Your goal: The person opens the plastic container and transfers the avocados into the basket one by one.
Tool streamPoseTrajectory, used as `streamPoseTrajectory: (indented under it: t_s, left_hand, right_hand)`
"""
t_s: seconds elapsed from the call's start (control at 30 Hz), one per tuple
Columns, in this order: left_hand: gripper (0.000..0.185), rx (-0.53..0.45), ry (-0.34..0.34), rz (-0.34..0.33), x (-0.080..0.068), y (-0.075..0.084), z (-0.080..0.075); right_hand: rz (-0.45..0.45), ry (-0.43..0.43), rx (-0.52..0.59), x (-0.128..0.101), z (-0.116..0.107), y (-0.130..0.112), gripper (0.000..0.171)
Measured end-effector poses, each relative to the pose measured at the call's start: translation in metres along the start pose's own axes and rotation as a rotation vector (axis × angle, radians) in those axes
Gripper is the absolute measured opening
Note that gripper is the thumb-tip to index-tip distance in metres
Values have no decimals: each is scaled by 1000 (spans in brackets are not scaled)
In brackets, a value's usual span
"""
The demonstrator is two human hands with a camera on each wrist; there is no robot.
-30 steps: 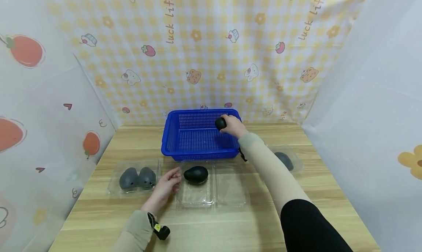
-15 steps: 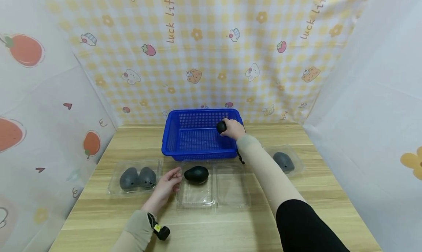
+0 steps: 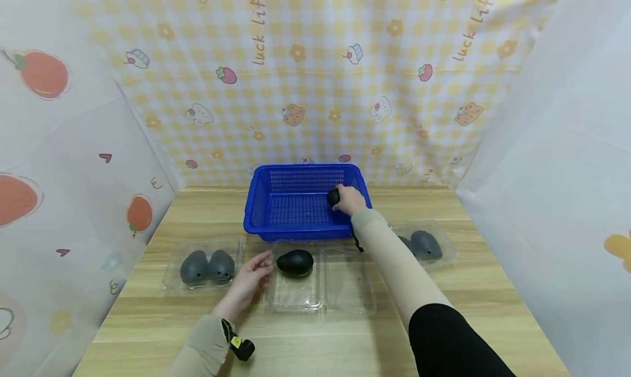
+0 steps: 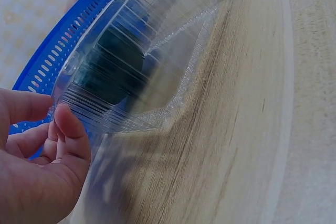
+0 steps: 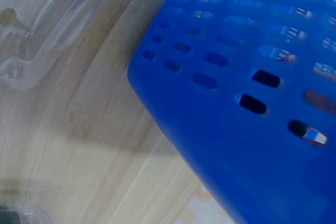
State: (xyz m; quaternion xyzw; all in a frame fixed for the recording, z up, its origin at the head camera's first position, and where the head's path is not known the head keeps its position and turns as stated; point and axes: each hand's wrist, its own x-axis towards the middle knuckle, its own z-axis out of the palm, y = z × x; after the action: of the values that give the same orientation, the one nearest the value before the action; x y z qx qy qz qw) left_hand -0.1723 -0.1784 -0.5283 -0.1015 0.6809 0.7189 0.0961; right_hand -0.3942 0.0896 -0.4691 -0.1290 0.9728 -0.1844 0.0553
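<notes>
My right hand (image 3: 351,200) grips a dark avocado (image 3: 333,197) inside the right end of the blue plastic basket (image 3: 252,204). In the right wrist view the basket wall (image 5: 210,119) hides the hand and the fruit. My left hand (image 3: 250,278) is at the left edge of an opened clear clamshell box (image 3: 296,297); the left wrist view shows thumb and finger of the left hand (image 4: 47,166) pinching the rim of the box (image 4: 178,93). Another dark avocado (image 3: 294,263) lies in the back of its left half. The right half, a flat clear panel (image 3: 349,284), lies on the table.
A closed clear box (image 3: 170,273) with two avocados (image 3: 194,267) stands at the left. At the right, partly behind my right forearm, is another clear box (image 3: 446,245) with two avocados (image 3: 426,245). A patterned cloth (image 3: 315,81) hangs behind the table.
My right hand has moved down and slightly right into the basket with the avocado. The forearm has shifted, uncovering more of the right-hand box. My left hand has stayed put.
</notes>
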Motion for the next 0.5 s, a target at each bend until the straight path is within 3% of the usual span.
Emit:
streamPoseTrajectory:
  t_s: [0.23, 0.5]
  left_hand:
    - [50, -7, -8, 4, 0, -1, 2]
    - [50, -3, -3, 8, 0, -2, 1]
  right_hand:
    - [34, -17, -17, -2, 1, -1, 78]
    - [35, -30, -26, -1, 4, 0, 72]
